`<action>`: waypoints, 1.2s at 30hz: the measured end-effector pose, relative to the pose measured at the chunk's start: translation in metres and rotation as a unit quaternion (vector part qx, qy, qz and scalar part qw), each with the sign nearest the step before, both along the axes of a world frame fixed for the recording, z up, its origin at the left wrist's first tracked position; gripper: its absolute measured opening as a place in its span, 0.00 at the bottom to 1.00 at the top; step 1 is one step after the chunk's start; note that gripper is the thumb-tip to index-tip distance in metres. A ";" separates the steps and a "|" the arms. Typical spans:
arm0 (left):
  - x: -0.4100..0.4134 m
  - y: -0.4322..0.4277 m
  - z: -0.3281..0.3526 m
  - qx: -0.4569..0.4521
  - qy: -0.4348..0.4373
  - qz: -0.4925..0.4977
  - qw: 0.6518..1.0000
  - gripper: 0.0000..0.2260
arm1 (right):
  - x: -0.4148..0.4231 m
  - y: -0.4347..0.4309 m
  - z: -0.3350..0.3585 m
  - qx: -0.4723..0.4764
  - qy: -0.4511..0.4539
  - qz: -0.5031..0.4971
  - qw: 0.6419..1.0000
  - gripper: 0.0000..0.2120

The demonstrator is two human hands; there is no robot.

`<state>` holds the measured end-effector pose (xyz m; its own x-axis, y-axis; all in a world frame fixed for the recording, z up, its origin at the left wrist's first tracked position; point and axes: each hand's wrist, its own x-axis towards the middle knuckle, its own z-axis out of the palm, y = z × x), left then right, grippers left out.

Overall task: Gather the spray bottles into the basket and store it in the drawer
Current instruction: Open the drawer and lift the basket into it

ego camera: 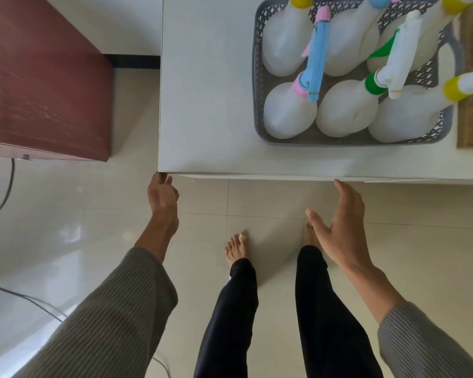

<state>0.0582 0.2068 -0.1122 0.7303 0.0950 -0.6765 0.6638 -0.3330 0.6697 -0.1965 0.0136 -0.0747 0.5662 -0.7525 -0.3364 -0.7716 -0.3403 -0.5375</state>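
Observation:
A grey lattice basket (258, 85) stands on the white cabinet top (208, 91), toward its right. Several white spray bottles (290, 113) stand upright inside it, with pink, blue, green and yellow collars and triggers. My left hand (163, 196) is at the cabinet's front left corner, fingers curled under the top's edge. My right hand (339, 227) hovers below the front edge, fingers spread, holding nothing. The drawer front itself is hidden under the top.
A dark red cabinet (41, 77) stands to the left, with a narrow gap of tiled floor (131, 118) between. Black cables (3, 197) trail on the floor at left. A wooden board (470, 124) lies right of the basket. My bare feet stand before the cabinet.

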 end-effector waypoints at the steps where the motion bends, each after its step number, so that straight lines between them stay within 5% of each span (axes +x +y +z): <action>1: -0.001 0.001 0.000 -0.002 -0.004 -0.006 1.000 0.32 | -0.001 0.001 -0.001 -0.010 0.016 0.012 1.000 0.37; 6: -0.008 0.004 -0.003 0.025 -0.021 -0.043 0.999 0.27 | -0.008 0.005 -0.008 -0.045 0.084 0.049 0.994 0.42; 9: -0.025 0.007 -0.006 0.136 -0.101 -0.147 0.975 0.22 | -0.014 0.002 -0.016 -0.078 0.130 0.081 0.985 0.44; 12: -0.058 0.004 0.000 0.251 -0.251 -0.276 0.893 0.25 | -0.016 -0.003 -0.025 -0.099 0.183 0.112 0.972 0.42; 15: -0.090 -0.007 0.006 0.245 -0.346 -0.431 0.797 0.24 | -0.019 -0.007 -0.031 -0.089 0.220 0.127 0.963 0.41; 20: -0.122 -0.033 -0.001 0.212 -0.334 -0.679 0.619 0.29 | -0.029 -0.003 -0.033 -0.090 0.239 0.142 0.956 0.42; 23: -0.129 -0.034 -0.011 0.257 -0.299 -0.725 0.564 0.31 | -0.033 -0.002 -0.033 -0.087 0.255 0.155 0.950 0.44; 36: -0.168 -0.015 0.004 0.237 -0.223 -0.706 0.629 0.34 | -0.070 0.026 -0.023 -0.038 0.241 0.162 0.956 0.40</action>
